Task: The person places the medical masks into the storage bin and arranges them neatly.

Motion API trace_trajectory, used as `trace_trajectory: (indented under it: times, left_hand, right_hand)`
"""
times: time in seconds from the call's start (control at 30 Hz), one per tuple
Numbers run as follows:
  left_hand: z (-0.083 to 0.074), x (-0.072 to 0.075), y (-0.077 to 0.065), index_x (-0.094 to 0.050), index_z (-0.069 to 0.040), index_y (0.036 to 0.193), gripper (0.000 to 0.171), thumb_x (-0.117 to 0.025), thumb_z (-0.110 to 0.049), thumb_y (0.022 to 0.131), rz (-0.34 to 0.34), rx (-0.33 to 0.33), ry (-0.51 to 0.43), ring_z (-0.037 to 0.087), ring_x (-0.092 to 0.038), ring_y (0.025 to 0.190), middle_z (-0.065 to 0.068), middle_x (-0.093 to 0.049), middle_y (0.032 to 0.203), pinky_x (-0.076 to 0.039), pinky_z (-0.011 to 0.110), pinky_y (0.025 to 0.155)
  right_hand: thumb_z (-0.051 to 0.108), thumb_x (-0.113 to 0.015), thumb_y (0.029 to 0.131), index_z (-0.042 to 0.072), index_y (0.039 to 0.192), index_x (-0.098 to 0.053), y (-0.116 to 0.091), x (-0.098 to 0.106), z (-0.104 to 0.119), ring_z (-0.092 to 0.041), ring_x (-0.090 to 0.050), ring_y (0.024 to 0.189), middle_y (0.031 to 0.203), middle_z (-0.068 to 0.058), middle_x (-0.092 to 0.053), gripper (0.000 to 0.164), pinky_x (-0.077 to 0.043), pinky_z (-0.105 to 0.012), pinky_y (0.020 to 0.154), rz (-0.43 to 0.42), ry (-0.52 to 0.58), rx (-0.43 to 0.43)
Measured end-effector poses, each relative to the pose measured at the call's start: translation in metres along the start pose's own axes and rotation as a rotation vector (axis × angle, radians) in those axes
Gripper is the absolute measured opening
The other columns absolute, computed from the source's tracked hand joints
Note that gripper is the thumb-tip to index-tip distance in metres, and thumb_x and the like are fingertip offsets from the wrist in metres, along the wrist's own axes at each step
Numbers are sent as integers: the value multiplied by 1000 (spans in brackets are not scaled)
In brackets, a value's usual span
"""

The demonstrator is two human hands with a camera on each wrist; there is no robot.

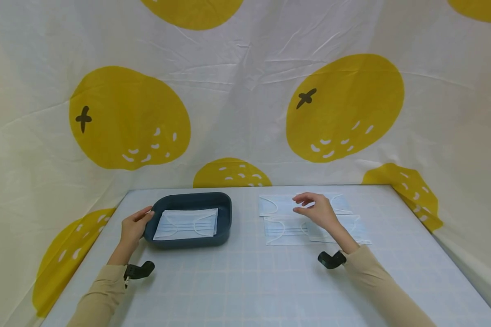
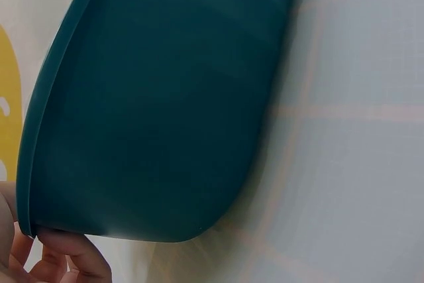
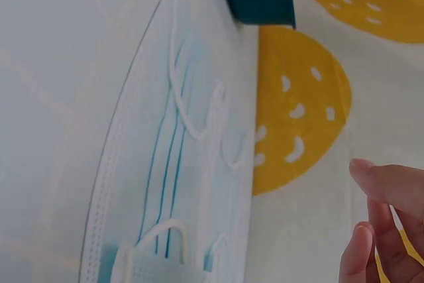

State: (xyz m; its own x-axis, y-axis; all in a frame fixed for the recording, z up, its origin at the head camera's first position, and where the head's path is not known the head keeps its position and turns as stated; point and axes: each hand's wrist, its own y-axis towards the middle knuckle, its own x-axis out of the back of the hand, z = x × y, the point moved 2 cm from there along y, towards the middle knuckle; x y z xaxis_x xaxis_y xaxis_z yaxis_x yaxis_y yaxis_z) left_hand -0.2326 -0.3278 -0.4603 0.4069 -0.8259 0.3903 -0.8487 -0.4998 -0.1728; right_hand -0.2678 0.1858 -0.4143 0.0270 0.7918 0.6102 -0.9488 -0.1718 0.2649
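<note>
On the left of the table stands a dark teal plastic tray (image 1: 192, 242), whose outer wall fills much of the left wrist view. My left hand (image 1: 132, 229) grips its left rim between thumb and fingers. Inside the tray lie light blue face masks (image 1: 186, 224), stacked flat with white ear loops. My right hand (image 1: 320, 211) hovers above more face masks (image 1: 282, 232) spread on the right side, its fingers loosely bent and holding nothing. These masks overlap, some in a back row (image 1: 279, 204) and others in front. In the right wrist view, thumb and fingertips (image 3: 361, 171) stand apart from the masks.
A pale checked cloth covers the table (image 1: 237, 286). Right behind it hangs a white curtain (image 1: 237, 113) with large yellow fruit prints, which also borders the left and right sides. A black wrist camera (image 1: 331, 260) sticks out from each sleeve.
</note>
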Motion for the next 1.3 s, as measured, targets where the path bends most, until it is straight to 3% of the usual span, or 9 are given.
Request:
trace_trajectory:
  times: [0.23, 0.47, 0.67, 0.9, 1.03, 1.1, 1.17, 1.3]
  left_hand:
    - [-1, -1, 0, -49, -11, 141, 52, -54, -36, 97, 18, 11, 9, 27, -47, 124, 18, -47, 144, -46, 38, 98]
    - [-1, 0, 0, -49, -11, 141, 52, -54, -37, 97, 10, -5, 15, 26, -48, 122, 18, -49, 142, -46, 24, 84]
    - [-1, 1, 1, -51, -12, 140, 52, -57, -38, 95, -8, -2, 15, 22, -49, 119, 15, -52, 138, -48, 26, 85]
    - [0, 1, 0, -50, -10, 140, 53, -56, -38, 96, 2, 4, 24, 25, -49, 119, 18, -49, 142, -42, 12, 69]
    - [-1, 0, -1, -50, -11, 140, 52, -55, -37, 96, 7, 8, 23, 26, -49, 122, 18, -49, 143, -50, 24, 83]
    - [0, -1, -1, -49, -11, 141, 52, -55, -37, 96, 9, 8, 16, 27, -48, 124, 18, -48, 144, -49, 35, 95]
    - [1, -1, 0, -49, -11, 141, 52, -55, -37, 96, 9, 7, 12, 26, -48, 124, 17, -48, 144, -46, 38, 99]
    - [1, -1, 1, -50, -11, 140, 52, -56, -37, 96, 4, 1, 11, 23, -49, 120, 17, -50, 142, -48, 17, 81]
  right_hand:
    - [10, -78, 78, 5, 105, -72, -9, 13, -21, -26, -62, 88, 102, -15, -72, 27, -50, -24, 72, 10, -56, -26]
    - [11, -77, 80, 4, 107, -71, -12, 31, -43, -25, -62, 87, 99, -15, -72, 29, -47, -26, 72, 20, -120, -47]
    - [12, -77, 80, 3, 107, -70, -18, 41, -60, -24, -62, 86, 98, -16, -71, 29, -47, -28, 73, 36, -153, -79]
    - [13, -74, 83, 2, 110, -68, -29, 49, -74, -25, -61, 86, 102, -18, -70, 30, -48, -24, 70, 73, -147, -135]
    - [16, -72, 85, 2, 114, -67, -36, 57, -84, -25, -61, 89, 106, -18, -69, 33, -48, -24, 70, 95, -156, -189]
    - [17, -72, 85, 2, 115, -66, -38, 62, -89, -27, -61, 91, 107, -19, -69, 34, -48, -25, 71, 96, -158, -211]
    - [18, -72, 86, 3, 116, -66, -40, 66, -94, -27, -61, 92, 109, -19, -69, 35, -49, -26, 71, 92, -159, -225]
    - [21, -71, 86, 3, 118, -65, -44, 75, -104, -27, -61, 93, 109, -19, -69, 37, -49, -27, 72, 96, -148, -239]
